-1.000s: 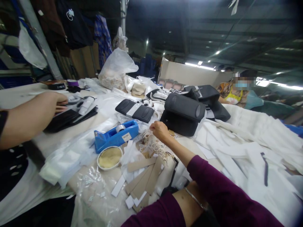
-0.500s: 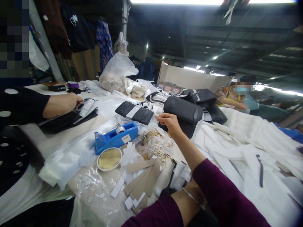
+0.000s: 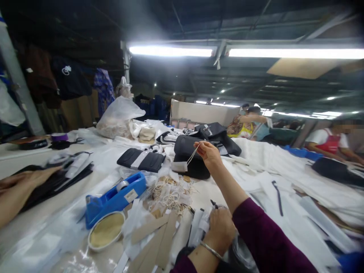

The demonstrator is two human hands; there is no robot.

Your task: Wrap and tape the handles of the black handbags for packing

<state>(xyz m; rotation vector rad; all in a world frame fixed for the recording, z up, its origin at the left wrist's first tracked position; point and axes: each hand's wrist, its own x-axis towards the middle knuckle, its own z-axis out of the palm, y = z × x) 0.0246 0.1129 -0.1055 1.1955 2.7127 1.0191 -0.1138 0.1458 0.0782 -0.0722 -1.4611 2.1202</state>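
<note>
Pinched by its cream cord in my right hand (image 3: pixel 209 153) is a pale hang tag (image 3: pixel 180 166), which dangles over the pile of corded tags (image 3: pixel 170 193). Behind it lies a black padded bag piece (image 3: pixel 187 146). My left hand (image 3: pixel 222 227), with a bangle on its wrist, is closed low at the front. A small black tip (image 3: pixel 214 204) sticks out above its fingers; the rest of what it grips is hidden. Beside it is a black strap wrapped in white (image 3: pixel 197 229), and dark material shows below the wrist.
A blue tape dispenser (image 3: pixel 116 199), a round tub (image 3: pixel 106 230) and cardboard strips (image 3: pixel 156 242) lie left of my hands. A black folded piece with a white band (image 3: pixel 141 159) is farther back. A co-worker's hand (image 3: pixel 31 185) rests on black goods at left. White material (image 3: pixel 270 159) covers the right side.
My right hand has lifted, with a tag now hanging on its cord. My left hand has come into view. The view has tilted up and turned right. The co-worker's hand at left has moved.
</note>
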